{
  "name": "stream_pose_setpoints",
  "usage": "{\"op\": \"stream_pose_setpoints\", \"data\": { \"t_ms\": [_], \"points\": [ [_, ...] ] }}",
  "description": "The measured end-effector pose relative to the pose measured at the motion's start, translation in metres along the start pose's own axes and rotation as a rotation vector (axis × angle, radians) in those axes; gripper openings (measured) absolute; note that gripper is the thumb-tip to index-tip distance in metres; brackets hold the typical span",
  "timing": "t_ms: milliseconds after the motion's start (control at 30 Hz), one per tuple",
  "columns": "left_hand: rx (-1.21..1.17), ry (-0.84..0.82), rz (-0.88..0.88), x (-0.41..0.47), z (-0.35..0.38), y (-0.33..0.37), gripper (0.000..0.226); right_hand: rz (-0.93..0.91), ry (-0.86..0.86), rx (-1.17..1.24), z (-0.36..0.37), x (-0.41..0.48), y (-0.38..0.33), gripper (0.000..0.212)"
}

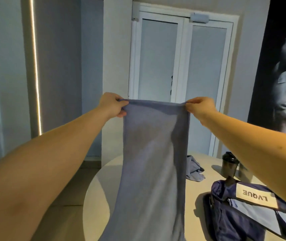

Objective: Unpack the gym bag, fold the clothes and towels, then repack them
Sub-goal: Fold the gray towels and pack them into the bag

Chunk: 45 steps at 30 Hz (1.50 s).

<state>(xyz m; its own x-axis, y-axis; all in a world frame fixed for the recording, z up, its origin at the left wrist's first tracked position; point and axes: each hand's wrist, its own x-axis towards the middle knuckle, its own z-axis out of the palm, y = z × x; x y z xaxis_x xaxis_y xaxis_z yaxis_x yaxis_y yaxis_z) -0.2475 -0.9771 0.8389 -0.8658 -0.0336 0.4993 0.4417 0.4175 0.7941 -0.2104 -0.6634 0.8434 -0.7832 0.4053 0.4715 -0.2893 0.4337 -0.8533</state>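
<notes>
Towel: left hand, right hand pinch.

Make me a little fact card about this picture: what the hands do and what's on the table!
left grip: pinches a top corner of the towel
right grip: pinches the other top corner
towel: blue, held up, hanging over the table
table: round, pale
gym bag: navy, lying on the table, right side
crumpled cloth: blue, on the table past the towel
bottle: dark, upright, beyond the gym bag
</notes>
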Motion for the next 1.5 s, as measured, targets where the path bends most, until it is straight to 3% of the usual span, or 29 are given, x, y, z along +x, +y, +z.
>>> {"op": "stream_pose_setpoints", "data": {
  "t_ms": [100,333,467,733,800,867,967,1133,1300,1500],
  "points": [
    [-0.101,0.038,-0.064,0.018,0.022,-0.021,0.010,-0.077,-0.027,-0.091,0.026,0.010,0.025,0.013],
    [0.214,0.021,-0.061,0.038,0.094,-0.136,0.021,0.032,-0.067,-0.184,0.098,0.032,0.141,0.017],
    [0.233,0.013,-0.096,0.044,0.135,-0.201,0.022,0.068,-0.107,-0.195,0.142,0.039,0.202,0.019],
    [0.269,-0.103,-0.334,0.041,0.194,-0.321,0.021,0.220,-0.297,-0.331,0.206,0.036,0.310,0.021],
    [0.243,-0.159,-0.417,0.033,0.201,-0.340,0.033,0.295,-0.406,-0.367,0.210,0.028,0.327,0.033],
    [0.260,-0.247,-0.470,0.020,0.201,-0.348,0.061,0.285,-0.461,-0.425,0.210,0.017,0.338,0.044],
    [0.297,-0.318,-0.428,-0.009,0.194,-0.341,0.079,0.236,-0.437,-0.447,0.203,-0.013,0.334,0.029],
    [0.428,-0.345,-0.171,-0.090,0.162,-0.307,0.043,0.262,-0.410,-0.290,0.173,-0.099,0.296,0.039],
    [0.391,-0.343,-0.063,-0.196,0.117,-0.270,0.009,0.244,-0.377,-0.137,0.119,-0.192,0.263,0.020],
    [0.265,-0.249,0.023,-0.317,0.094,-0.246,0.027,0.189,-0.571,-0.146,0.045,-0.298,0.241,0.011]
  ]
}}
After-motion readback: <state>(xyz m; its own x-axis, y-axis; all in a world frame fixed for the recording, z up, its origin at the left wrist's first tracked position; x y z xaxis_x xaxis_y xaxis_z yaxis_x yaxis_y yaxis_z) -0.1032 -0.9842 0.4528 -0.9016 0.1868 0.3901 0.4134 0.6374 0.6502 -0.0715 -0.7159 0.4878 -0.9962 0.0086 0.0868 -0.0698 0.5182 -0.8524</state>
